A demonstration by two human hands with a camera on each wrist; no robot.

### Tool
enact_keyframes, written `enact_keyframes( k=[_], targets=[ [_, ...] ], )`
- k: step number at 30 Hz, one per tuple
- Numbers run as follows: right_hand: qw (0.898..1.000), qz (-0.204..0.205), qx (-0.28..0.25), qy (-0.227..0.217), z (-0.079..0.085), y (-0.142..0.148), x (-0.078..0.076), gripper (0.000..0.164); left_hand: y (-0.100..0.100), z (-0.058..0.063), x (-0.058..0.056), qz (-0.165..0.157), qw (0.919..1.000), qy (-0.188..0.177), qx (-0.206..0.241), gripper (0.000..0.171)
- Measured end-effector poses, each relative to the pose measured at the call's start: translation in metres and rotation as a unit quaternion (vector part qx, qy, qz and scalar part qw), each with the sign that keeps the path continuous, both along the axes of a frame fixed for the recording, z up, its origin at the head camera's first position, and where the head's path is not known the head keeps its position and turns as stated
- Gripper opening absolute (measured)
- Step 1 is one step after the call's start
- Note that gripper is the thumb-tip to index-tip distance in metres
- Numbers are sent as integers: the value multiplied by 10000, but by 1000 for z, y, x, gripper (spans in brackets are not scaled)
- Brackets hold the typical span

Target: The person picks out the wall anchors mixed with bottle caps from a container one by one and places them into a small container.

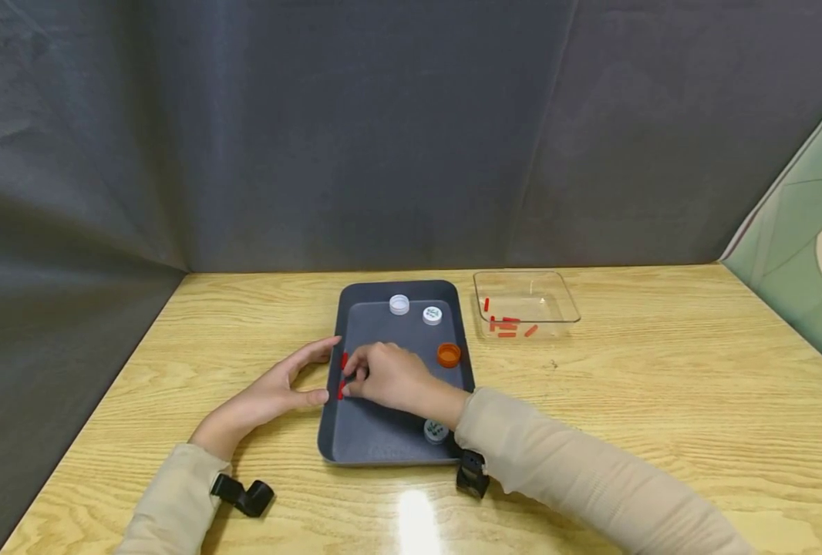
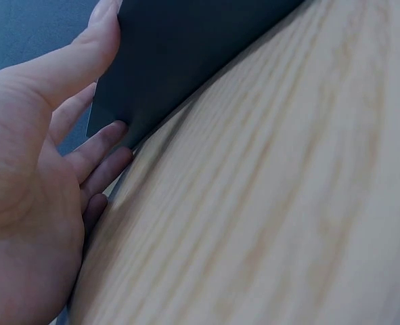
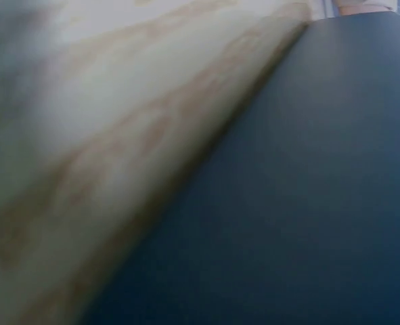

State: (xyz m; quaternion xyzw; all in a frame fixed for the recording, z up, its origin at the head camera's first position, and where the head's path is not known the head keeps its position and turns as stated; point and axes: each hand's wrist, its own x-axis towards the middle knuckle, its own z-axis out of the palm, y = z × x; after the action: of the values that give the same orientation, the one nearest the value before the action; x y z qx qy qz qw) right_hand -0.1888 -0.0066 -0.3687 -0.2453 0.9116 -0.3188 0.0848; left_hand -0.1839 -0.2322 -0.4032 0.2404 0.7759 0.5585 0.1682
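Observation:
A dark grey tray (image 1: 390, 451) lies on the table with two small red sticks along its left side. My right hand (image 1: 393, 378) reaches across the tray, its bent thumb and index finger pinching the nearer red stick (image 1: 341, 390). Just beyond it, by the fingertips, lies the farther red stick (image 1: 345, 360). Thumb and fingers spread, my left hand (image 1: 272, 393) rests against the tray's left edge; the left wrist view shows that palm (image 2: 30, 203) beside the tray wall (image 2: 166, 61). In the right wrist view only the tray's side (image 3: 308, 176) fills the foreground, and the right fingers are hidden.
On the tray stand a white cap (image 1: 399, 304), a white lid with a green print (image 1: 432, 314), an orange cap (image 1: 449, 354) and another printed lid (image 1: 436, 431). A clear container (image 1: 564, 297) with several red sticks (image 1: 508, 326) sits right of the tray.

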Motion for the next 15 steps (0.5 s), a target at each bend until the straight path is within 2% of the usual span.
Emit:
enact_keyframes(
  k=[15],
  targets=[
    [9952, -76, 787, 580, -6, -8, 4, 23, 2, 1, 1, 63, 9999, -106, 70, 76]
  ],
)
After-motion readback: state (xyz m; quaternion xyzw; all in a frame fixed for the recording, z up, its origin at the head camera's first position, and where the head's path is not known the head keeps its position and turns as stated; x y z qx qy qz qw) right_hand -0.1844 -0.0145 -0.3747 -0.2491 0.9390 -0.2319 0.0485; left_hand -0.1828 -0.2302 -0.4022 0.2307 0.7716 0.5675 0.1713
